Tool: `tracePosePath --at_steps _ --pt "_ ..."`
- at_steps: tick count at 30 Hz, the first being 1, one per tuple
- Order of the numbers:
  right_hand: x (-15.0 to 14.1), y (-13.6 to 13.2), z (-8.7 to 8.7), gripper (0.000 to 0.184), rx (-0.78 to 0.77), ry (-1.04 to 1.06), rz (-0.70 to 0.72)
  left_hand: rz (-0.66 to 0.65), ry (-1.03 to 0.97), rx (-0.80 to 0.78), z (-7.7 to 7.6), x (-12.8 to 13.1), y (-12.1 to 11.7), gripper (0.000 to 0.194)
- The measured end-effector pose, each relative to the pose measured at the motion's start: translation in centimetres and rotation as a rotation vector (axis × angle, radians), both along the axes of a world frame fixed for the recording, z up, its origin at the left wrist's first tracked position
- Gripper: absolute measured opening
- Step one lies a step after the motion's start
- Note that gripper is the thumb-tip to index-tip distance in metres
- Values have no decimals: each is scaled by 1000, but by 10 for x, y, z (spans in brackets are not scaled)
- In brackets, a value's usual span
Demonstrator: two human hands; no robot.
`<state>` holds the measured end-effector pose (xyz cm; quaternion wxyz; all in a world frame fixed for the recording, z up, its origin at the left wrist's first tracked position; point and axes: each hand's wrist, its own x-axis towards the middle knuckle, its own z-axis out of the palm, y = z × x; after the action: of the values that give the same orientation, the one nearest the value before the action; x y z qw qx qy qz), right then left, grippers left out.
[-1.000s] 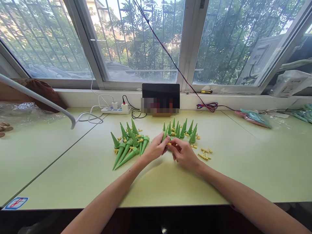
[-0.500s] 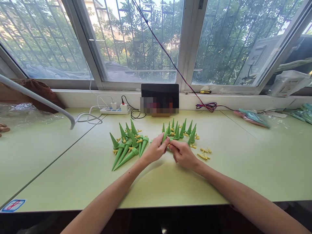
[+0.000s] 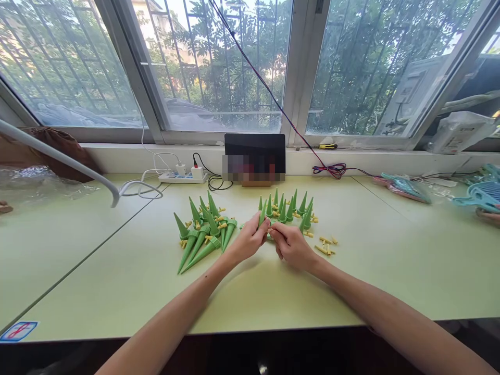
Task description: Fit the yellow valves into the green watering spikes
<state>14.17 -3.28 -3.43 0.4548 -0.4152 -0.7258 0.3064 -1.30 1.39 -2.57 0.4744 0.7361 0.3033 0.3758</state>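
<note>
My left hand (image 3: 252, 235) is closed around a green plastic plant watering spike (image 3: 263, 212), its pointed end sticking up above the fingers. Against the lower end of that spike, my right hand (image 3: 292, 245) is pinched shut; whatever lies between its fingertips is mostly hidden. Behind the hands stands a group of similar green spikes (image 3: 282, 211) with yellow valves, points up. To the left is another cluster of green spikes (image 3: 211, 226), some upright and some lying down. Several loose yellow T-shaped valves (image 3: 325, 250) lie right of my right hand.
A dark tablet (image 3: 254, 148) leans at the back by the window. Left of it sits a white power strip (image 3: 183, 177) with cables. A grey curved tube (image 3: 58, 156) crosses the left side. Packaged items (image 3: 404, 187) and a light blue slotted plastic piece (image 3: 482, 194) are at the right.
The light blue slotted piece has come into view at the right edge. My hands stay together with barely any movement; the whole view has shifted slightly.
</note>
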Motion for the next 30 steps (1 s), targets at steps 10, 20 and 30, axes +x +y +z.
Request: tracePosePath --at_steps 10,20,30 --pt "1 1 -2 28 -18 19 20 -16 -38 -55 -3 0 2 36" --pt "2 1 -1 31 -45 46 25 -11 -4 -2 -1 -1 1 34" --pt "1 1 0 31 -69 42 20 71 115 153 2 -2 -2 30"
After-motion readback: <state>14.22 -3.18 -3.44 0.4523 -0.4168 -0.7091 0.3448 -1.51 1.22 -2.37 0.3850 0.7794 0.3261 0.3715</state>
